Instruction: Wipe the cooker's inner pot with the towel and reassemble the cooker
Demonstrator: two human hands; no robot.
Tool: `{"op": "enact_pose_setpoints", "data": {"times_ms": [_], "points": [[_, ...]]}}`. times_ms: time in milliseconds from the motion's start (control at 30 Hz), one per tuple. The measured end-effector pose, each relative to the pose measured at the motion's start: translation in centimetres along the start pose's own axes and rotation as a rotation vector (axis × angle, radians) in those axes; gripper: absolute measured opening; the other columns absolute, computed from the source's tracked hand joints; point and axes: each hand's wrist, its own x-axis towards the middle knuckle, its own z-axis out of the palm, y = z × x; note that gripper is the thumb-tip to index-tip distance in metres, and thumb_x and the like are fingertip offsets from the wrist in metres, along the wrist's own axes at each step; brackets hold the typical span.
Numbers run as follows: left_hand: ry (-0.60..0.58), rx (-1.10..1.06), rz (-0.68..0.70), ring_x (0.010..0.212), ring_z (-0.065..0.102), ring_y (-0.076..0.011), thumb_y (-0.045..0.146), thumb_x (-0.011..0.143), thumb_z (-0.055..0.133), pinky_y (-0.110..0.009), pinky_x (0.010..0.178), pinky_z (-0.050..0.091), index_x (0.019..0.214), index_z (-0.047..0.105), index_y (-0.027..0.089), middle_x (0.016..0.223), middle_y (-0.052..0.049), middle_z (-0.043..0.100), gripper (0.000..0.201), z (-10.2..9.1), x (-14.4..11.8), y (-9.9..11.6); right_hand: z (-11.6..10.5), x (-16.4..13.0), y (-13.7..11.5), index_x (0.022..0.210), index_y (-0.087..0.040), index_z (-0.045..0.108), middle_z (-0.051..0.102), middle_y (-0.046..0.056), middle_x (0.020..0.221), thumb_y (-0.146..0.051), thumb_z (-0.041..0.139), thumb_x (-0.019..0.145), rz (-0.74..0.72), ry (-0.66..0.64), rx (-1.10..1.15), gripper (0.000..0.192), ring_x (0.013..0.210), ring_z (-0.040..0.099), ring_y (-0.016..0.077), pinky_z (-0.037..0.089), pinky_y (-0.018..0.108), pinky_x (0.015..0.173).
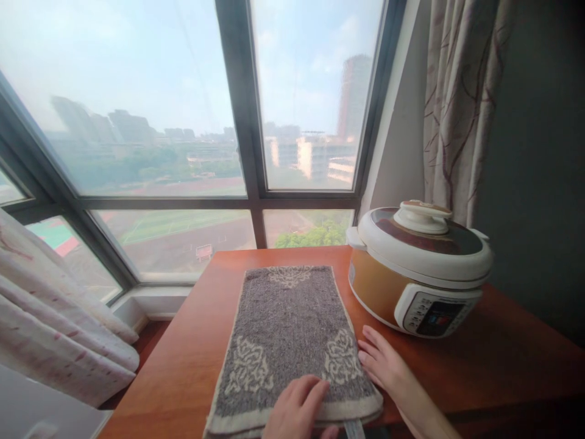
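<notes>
Grey towel (292,341): a folded terry cloth with pale flower patterns, lying flat along the middle of the wooden table (183,366), its near end at the table's front edge.
Left hand (297,411): palm down on the towel's near edge, fingers together and flat, pressing rather than gripping.
Right hand (384,366): open and flat on the table, fingers close together, touching the towel's right edge near the corner pattern.
Handling: I judge the towel light, soft and limp, not fragile and not slippery; it sags if lifted by one point, so the two near corners or the folded edge look the best places to hold.
Cooker (418,268): an electric pot just right of the towel, lid shut, so its contents are hidden.
Far side: a large window (242,152), with curtains (457,103) at both sides.
</notes>
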Motion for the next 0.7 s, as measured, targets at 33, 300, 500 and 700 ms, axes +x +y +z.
{"op": "enact_pose_setpoints", "data": {"times_ms": [33, 300, 500, 700], "points": [[-0.046, -0.046, -0.039, 0.103, 0.067, -0.0252, 0.032, 0.074, 0.078, -0.033, 0.091, 0.055, 0.126, 0.061, 0.024, 0.115, -0.009, 0.07, 0.055, 1.2, 1.0, 1.1, 0.6, -0.1, -0.9, 0.137, -0.023, 0.055, 0.043, 0.016, 0.154, -0.051, 0.078, 0.071, 0.056, -0.015, 0.06, 0.075, 0.138, 0.047, 0.0336, 0.046, 0.046, 0.105], [-0.05, -0.098, -0.376, 0.099, 0.064, -0.0321, 0.036, 0.077, 0.071, -0.041, 0.088, 0.049, 0.111, 0.063, 0.014, 0.103, -0.014, 0.067, 0.041, 2.5, 6.3, 7.0, 2.1, 0.0, -3.7, 0.115, -0.015, 0.067, 0.072, 0.013, 0.114, -0.035, 0.082, 0.071, 0.228, -0.236, 0.367, 0.051, 0.113, 0.066, 0.0277, 0.051, 0.036, 0.095], [-0.11, -0.197, -0.454, 0.094, 0.068, -0.0259, 0.009, 0.076, 0.05, -0.031, 0.076, 0.043, 0.106, 0.057, 0.018, 0.098, -0.008, 0.071, 0.033, 0.1, 6.7, 5.5, 3.6, 1.9, -3.9, 0.093, -0.014, 0.071, 0.074, 0.009, 0.095, -0.031, 0.076, 0.079, 0.134, -0.409, 0.313, 0.022, 0.088, 0.069, 0.0198, 0.053, 0.027, 0.078], [-0.012, -0.298, -0.45, 0.069, 0.057, -0.0172, 0.008, 0.069, 0.051, -0.027, 0.063, 0.032, 0.079, 0.052, 0.021, 0.071, 0.001, 0.061, 0.016, -1.5, 6.6, 4.4, 6.7, 11.2, -4.6, 0.093, -0.012, 0.066, 0.071, 0.009, 0.092, -0.029, 0.066, 0.091, 0.201, -0.145, 0.21, 0.018, 0.08, 0.069, 0.0178, 0.055, 0.027, 0.067]]}}
